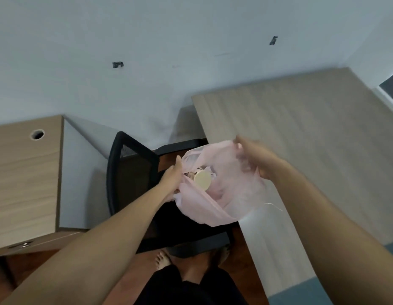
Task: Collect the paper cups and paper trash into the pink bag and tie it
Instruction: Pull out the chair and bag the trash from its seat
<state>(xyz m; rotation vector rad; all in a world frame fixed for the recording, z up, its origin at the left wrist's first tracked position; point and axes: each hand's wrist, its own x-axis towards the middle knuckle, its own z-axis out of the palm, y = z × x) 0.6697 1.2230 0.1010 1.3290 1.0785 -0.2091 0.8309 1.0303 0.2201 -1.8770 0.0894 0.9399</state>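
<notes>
Pale grey wall (147, 40) fills the upper half of the view, marked by two small dark scraps of tape (118, 64), and below it a light wood-grain tabletop (301, 139) runs along the right. Just left of that tabletop's near edge stands a black mesh office chair (129, 172), and the pink bag (217, 194) hangs above the chair's seat, held open between both hands. The left hand (172, 177) grips the bag's left rim, its fingers bunched into the thin plastic, so that grip is clamped on the bag. The right hand (254, 159) is blurred, yet its fingers are closed on the bag's far right rim, lifted over the tabletop's edge. Inside the bag's mouth a paper cup (202, 179) lies tilted with its pale round base facing up, with crumpled paper trash (191, 173) just beside it, partly hidden by the plastic. Left of the chair sits a second wooden desk (26, 172) with a round cable hole (37, 134) in its top. Beneath the chair's front edge the person's bare feet (162, 259) rest on a dark reddish floor (241, 249), with dark trousers nearest the camera.
</notes>
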